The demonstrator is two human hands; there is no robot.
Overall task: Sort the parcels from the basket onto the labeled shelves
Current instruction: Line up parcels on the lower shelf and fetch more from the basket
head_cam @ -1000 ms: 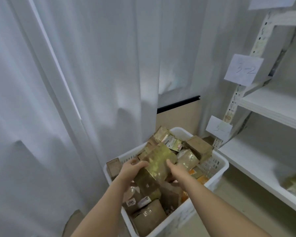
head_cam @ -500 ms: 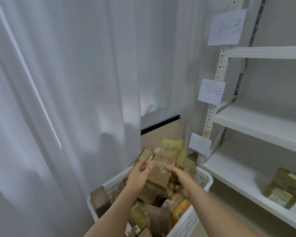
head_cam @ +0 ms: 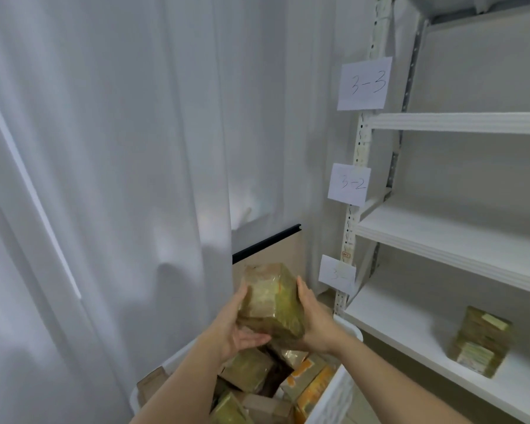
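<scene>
A taped cardboard parcel [head_cam: 271, 301], wrapped in yellowish-green film, is held up over the white basket [head_cam: 334, 396], clear of the pile below. The left hand [head_cam: 236, 328] cups its near lower corner, fingers curled underneath and thumb up along the left face; the right hand [head_cam: 314, 319] grips the opposite side, thumb along the right edge and fingers wrapped beneath. I can't read any label on the parcel itself.

The basket under it is well stocked: several more brown and green-wrapped boxes [head_cam: 248, 370], plus a couple of orange-printed packets [head_cam: 311, 384] toward its right wall. So most of the sorting looks to be ahead.

To the right stands a white shelving unit [head_cam: 447, 240]. Only one parcel [head_cam: 479, 344] sits on it, near the front edge of the lowest shelf in sight; the two shelves above show nothing on the parts I can see.

Paper slips are stuck to the unit's front upright: the top one [head_cam: 364, 83] reads "3-3", the middle one [head_cam: 348, 184] "3-2", and the lowest [head_cam: 337, 273] starts with "3" but the rest is too faint to make out. A white curtain [head_cam: 104, 179] hangs behind the basket.
</scene>
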